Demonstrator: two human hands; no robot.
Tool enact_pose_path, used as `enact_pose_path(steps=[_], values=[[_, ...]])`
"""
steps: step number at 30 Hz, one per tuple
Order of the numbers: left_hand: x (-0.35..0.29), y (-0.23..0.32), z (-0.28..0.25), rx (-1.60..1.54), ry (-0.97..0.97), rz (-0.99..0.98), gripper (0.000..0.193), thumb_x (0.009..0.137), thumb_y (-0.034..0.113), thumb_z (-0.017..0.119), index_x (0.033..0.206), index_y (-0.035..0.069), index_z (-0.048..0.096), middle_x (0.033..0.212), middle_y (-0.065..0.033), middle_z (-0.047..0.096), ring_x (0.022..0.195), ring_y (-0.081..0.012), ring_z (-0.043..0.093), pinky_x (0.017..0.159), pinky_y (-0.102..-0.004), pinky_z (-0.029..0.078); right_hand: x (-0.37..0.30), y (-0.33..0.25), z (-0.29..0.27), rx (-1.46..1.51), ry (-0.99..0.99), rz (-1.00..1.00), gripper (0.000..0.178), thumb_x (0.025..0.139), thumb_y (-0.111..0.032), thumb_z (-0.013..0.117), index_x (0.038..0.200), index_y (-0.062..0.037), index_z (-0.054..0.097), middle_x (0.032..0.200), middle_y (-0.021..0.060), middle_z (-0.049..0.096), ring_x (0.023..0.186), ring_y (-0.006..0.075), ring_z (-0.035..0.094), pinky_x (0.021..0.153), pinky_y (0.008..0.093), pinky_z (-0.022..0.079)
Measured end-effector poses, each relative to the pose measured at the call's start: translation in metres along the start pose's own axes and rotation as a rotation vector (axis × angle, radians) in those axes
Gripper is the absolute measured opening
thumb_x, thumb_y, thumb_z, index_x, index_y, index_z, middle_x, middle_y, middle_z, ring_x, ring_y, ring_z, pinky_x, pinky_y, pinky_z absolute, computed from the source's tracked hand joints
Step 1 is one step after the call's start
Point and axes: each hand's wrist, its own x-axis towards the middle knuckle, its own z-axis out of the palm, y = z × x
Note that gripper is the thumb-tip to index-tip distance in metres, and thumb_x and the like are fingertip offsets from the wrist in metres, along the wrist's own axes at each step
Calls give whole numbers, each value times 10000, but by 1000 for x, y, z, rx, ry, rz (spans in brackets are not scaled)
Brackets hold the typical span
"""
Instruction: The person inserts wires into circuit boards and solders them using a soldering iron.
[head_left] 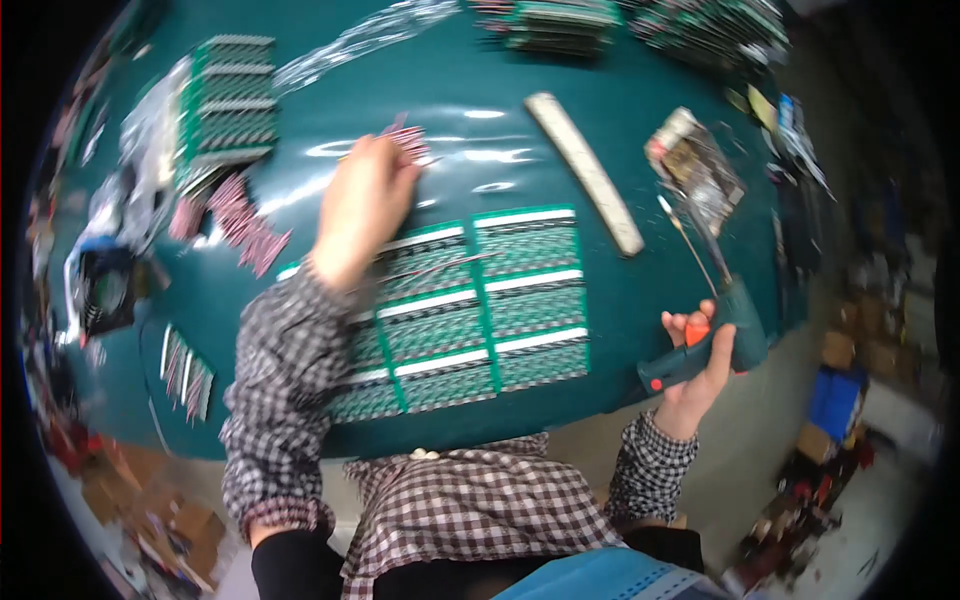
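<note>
My left hand (365,205) reaches over the table, fingers curled and closed at a small bunch of red and white wires (410,143); the fingertips are partly hidden and blurred. Below its wrist lie green circuit board panels (530,260), set side by side with white strips across them. One loose reddish wire (440,268) lies across the panels. In my right hand (700,375) is a dark green soldering gun (742,325) with a red trigger, held off the boards at the table's right edge. Its metal tip points up and away from me.
A long pale bar (585,175) and a worn tip-cleaning tray (697,170) lie at the right. Stacked green boards (232,105) and more red wires (240,222) sit at the left. Further board stacks (560,25) line the far edge, near clear plastic wrap (360,40).
</note>
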Motion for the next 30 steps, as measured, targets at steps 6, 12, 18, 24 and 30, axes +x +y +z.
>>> enact_pose_path(steps=[6,12,18,24,30], values=[[-3,27,-27,-119,-13,104,91,754,35,579,756,-8,500,763,-122,517,695,-260,534,612,-323,421,-10,-58,-2,-610,168,-685,377,876,-190,477,1110,104,459,916,172,593,811,250,608,664,312,531],[-22,56,-39,-371,-178,-54,70,747,-9,579,782,-17,519,663,-66,554,613,-129,561,570,-243,439,20,-27,-1,-700,331,-483,205,816,-62,565,965,78,553,816,139,609,666,201,623,539,265,527],[-23,69,-37,-507,-316,-147,59,737,1,574,789,-8,548,696,-95,579,635,-174,587,578,-273,454,1,-37,-6,-225,177,-139,308,853,-184,540,1020,74,511,811,128,587,678,222,627,513,274,541],[-15,58,-19,-254,-362,36,79,709,48,571,776,6,562,719,-138,575,674,-282,575,616,-358,453,-14,-31,-7,58,53,89,362,911,-296,419,1017,45,475,790,94,572,679,195,623,510,259,555],[-13,54,-18,-210,-338,59,69,724,58,551,757,-3,552,707,-147,566,674,-296,567,612,-361,448,-14,-26,-4,197,-67,247,396,911,-330,405,1037,42,448,783,78,552,710,193,612,523,271,557]])
